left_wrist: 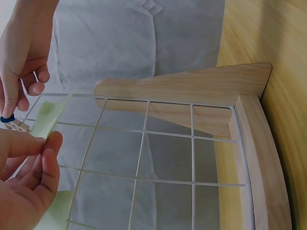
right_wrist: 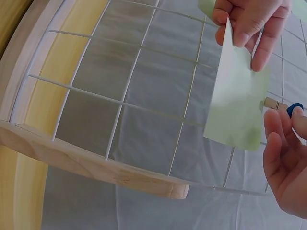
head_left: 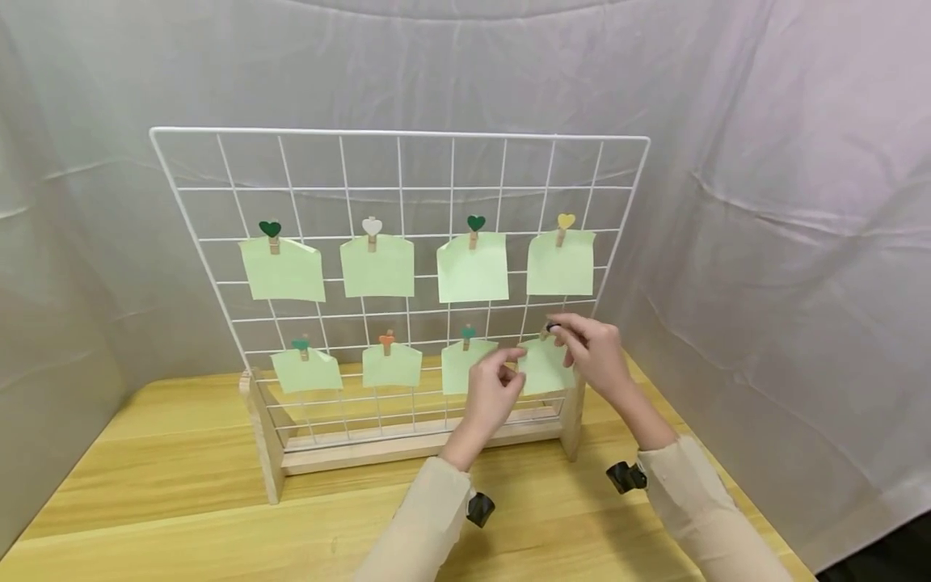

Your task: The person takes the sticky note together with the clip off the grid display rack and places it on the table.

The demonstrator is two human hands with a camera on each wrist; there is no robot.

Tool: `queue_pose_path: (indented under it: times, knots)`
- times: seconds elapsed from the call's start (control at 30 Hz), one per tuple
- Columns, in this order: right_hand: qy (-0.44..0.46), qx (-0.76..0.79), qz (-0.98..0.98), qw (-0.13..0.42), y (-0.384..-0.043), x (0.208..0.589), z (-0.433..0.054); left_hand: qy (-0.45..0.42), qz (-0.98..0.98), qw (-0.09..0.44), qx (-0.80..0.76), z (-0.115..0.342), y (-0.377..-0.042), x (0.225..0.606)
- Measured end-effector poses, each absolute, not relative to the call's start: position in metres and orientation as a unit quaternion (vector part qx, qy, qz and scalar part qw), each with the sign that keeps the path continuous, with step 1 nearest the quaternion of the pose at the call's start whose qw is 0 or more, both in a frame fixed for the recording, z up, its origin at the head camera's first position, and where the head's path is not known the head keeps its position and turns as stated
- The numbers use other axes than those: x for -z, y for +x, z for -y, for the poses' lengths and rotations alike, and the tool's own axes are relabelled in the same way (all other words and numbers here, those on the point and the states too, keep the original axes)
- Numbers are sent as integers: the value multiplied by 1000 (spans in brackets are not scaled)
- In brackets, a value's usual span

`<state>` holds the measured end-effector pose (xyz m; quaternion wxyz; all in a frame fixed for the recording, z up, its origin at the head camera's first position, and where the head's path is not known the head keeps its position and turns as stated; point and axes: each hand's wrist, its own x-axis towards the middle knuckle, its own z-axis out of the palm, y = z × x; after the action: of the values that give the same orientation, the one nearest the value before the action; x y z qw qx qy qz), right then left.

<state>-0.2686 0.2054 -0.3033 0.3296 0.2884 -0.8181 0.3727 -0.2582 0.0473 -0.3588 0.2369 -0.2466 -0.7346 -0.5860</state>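
At the lower right of a white wire grid (head_left: 425, 311), my left hand (head_left: 496, 392) pinches the left edge of a green paper note (head_left: 547, 368). My right hand (head_left: 592, 352) pinches a small wooden clothespin (right_wrist: 274, 103) with a dark blue top (right_wrist: 295, 109) at the note's upper edge. In the right wrist view the clothespin's tip meets the paper; whether it bites the wire cannot be told. Just left of it hangs another green note (head_left: 460, 370) under a teal heart clothespin (head_left: 469, 333), partly hidden by my left hand.
Several more green notes hang in two rows from heart clothespins, such as a yellow one (head_left: 566, 221) and an orange one (head_left: 387, 341). The grid stands in a wooden base (head_left: 364, 459) on a wooden table (head_left: 182, 485). Grey cloth (head_left: 436, 73) surrounds it.
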Motion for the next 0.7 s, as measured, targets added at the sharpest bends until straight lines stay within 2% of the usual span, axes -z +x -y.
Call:
queue_pose_path:
  times: [0.2, 0.5, 0.7]
  knots:
    - [288, -398, 794, 358, -263, 303, -209, -253, 734, 224, 590, -48, -252, 364]
    - [249, -456, 783, 342, -237, 291, -204, -259, 725, 222, 599, -49, -249, 373]
    - [227, -474, 782, 336, -232, 296, -208, -255, 723, 211, 606, -50, -247, 380]
